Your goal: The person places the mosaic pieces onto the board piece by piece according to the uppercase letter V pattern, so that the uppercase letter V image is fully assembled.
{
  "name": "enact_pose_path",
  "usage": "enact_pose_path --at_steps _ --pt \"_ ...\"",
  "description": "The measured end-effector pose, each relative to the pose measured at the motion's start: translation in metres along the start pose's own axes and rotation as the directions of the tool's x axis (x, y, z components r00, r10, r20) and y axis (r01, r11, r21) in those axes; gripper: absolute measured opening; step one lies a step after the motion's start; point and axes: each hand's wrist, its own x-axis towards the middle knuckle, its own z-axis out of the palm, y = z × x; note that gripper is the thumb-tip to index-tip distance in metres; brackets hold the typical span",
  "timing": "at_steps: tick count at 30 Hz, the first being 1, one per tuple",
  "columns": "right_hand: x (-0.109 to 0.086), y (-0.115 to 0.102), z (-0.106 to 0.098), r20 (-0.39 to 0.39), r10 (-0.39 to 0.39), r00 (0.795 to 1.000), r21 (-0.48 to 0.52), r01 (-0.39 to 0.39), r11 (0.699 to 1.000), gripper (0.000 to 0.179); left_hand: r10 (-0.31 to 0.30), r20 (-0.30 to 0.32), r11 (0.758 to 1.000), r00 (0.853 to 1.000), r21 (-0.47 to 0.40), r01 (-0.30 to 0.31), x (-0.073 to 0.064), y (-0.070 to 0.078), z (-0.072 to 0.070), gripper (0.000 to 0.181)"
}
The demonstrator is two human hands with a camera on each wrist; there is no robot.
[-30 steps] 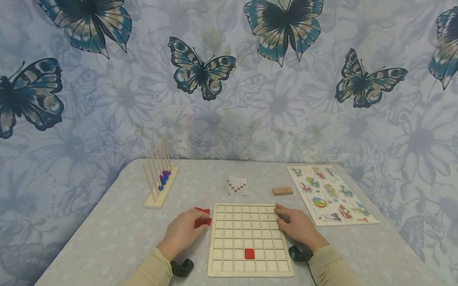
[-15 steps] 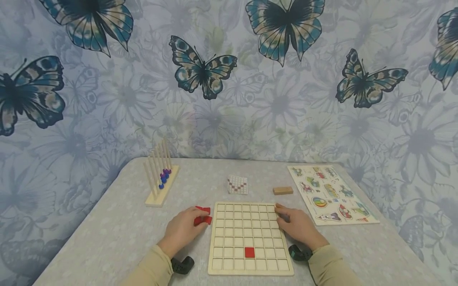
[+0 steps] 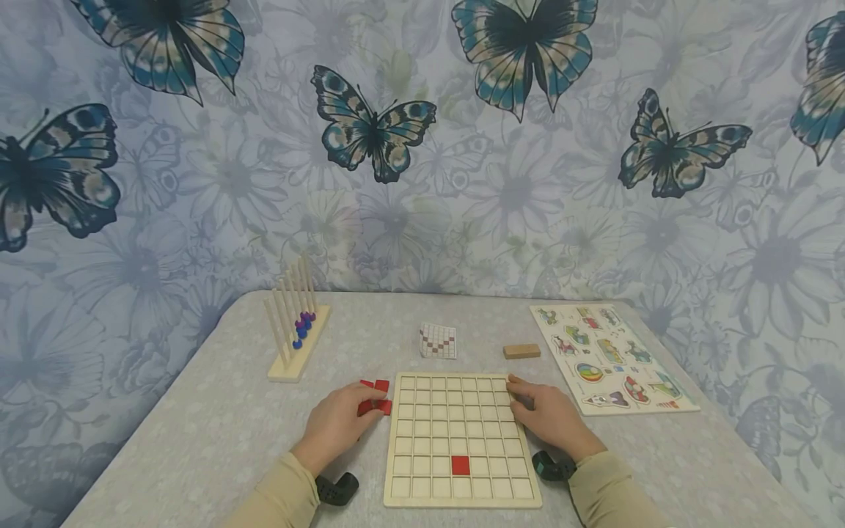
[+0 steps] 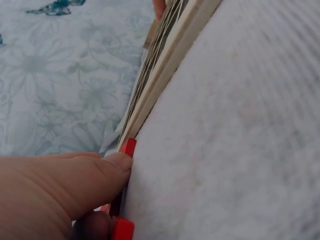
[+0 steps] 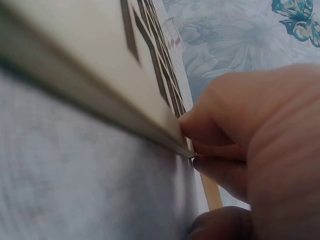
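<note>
A pale wooden grid board [image 3: 441, 425] lies on the table, with one red square tile [image 3: 461, 465] in a cell near its front edge. At its right edge, toward the far corner, my right hand [image 3: 548, 414] holds the border between thumb and finger. My left hand [image 3: 339, 422] rests over several loose red tiles [image 3: 382, 385] just left of the board. In the left wrist view, my thumb touches the edge of one red tile [image 4: 129, 146], and another tile [image 4: 123, 229] lies beside a bent finger. The hand partly hides the tiles.
A small pattern card [image 3: 439, 342] and a wooden block [image 3: 521, 351] lie behind the board. To the left stands a peg rack [image 3: 300, 348] with blue and purple beads. A picture puzzle board [image 3: 620, 367] lies at the right.
Under my left fingers the red tiles have spread slightly apart, and the left thumb has drawn back a little. The right hand and the board hold their place.
</note>
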Motion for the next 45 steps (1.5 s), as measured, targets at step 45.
enact_pose_path --at_steps 45 --pt "-0.0001 -0.003 -0.0003 -0.008 0.0 1.0 -0.003 0.0 1.0 0.041 -0.041 0.003 0.997 0.999 -0.06 0.041 0.0025 -0.0014 -0.0056 0.013"
